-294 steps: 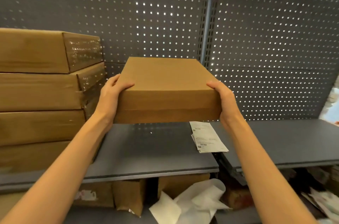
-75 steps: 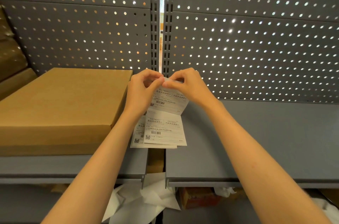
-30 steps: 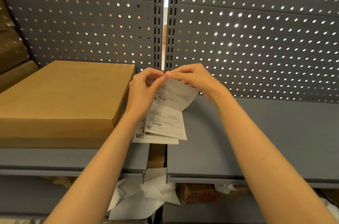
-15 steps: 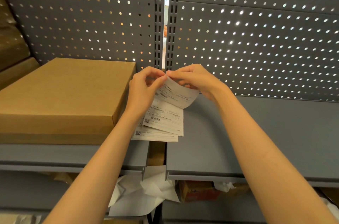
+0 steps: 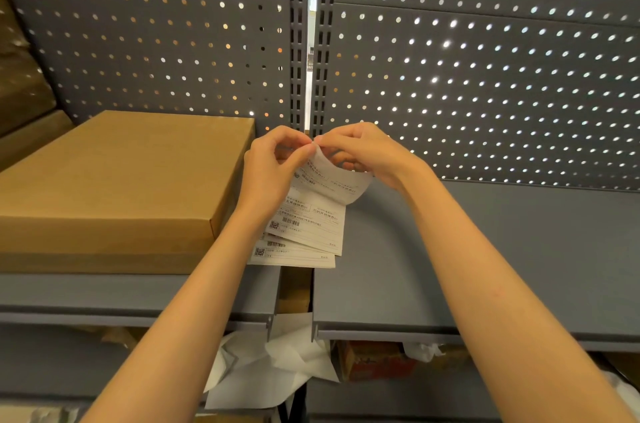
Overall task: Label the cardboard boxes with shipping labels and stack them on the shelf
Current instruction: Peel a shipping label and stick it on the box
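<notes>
Our fingers (image 5: 304, 150) pinch the top corner of the shipping label (image 5: 325, 176), left hand (image 5: 270, 169) and right hand (image 5: 363, 152) meeting there, probably to peel its backing. Beneath lie spare labels (image 5: 304, 235); the cardboard box (image 5: 124, 180) waits just left on the shelf (image 5: 485, 249).

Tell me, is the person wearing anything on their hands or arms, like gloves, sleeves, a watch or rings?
No. The left hand and right hand are bare, with no gloves. Both forearms are uncovered as far as the picture shows, with no sleeve in sight. No watch, bracelet or ring is visible on either wrist or on the fingers that show, and no markings appear.
</notes>
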A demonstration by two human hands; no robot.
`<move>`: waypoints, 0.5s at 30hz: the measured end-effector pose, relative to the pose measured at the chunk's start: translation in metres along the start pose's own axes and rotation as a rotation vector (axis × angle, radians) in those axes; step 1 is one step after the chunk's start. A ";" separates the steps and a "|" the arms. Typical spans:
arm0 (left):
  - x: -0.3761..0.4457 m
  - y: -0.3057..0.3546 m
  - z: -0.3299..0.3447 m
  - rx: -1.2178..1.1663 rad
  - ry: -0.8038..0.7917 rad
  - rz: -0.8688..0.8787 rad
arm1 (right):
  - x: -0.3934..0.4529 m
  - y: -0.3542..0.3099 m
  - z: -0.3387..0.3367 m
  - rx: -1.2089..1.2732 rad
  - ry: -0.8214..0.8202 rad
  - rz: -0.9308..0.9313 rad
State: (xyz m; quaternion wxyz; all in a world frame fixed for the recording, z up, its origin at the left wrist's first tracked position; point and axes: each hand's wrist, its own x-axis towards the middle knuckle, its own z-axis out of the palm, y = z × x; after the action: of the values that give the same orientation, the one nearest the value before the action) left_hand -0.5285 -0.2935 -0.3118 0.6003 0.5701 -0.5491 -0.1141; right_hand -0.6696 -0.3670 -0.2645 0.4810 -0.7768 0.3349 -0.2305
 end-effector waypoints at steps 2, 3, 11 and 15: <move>0.000 0.000 0.000 -0.002 -0.003 0.001 | 0.000 0.000 0.000 0.002 -0.009 -0.001; 0.000 -0.001 0.000 -0.002 -0.006 0.003 | 0.000 -0.001 0.001 0.005 -0.012 -0.001; 0.000 0.000 0.001 -0.008 -0.015 0.023 | 0.003 0.000 0.004 0.038 -0.090 -0.020; 0.000 0.001 0.000 0.001 -0.017 0.036 | 0.007 0.004 0.005 0.052 -0.126 -0.024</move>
State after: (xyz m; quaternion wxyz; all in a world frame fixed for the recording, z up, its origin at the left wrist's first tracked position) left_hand -0.5283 -0.2934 -0.3110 0.5975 0.5594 -0.5643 -0.1077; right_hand -0.6627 -0.3706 -0.2697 0.5182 -0.7810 0.2887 -0.1955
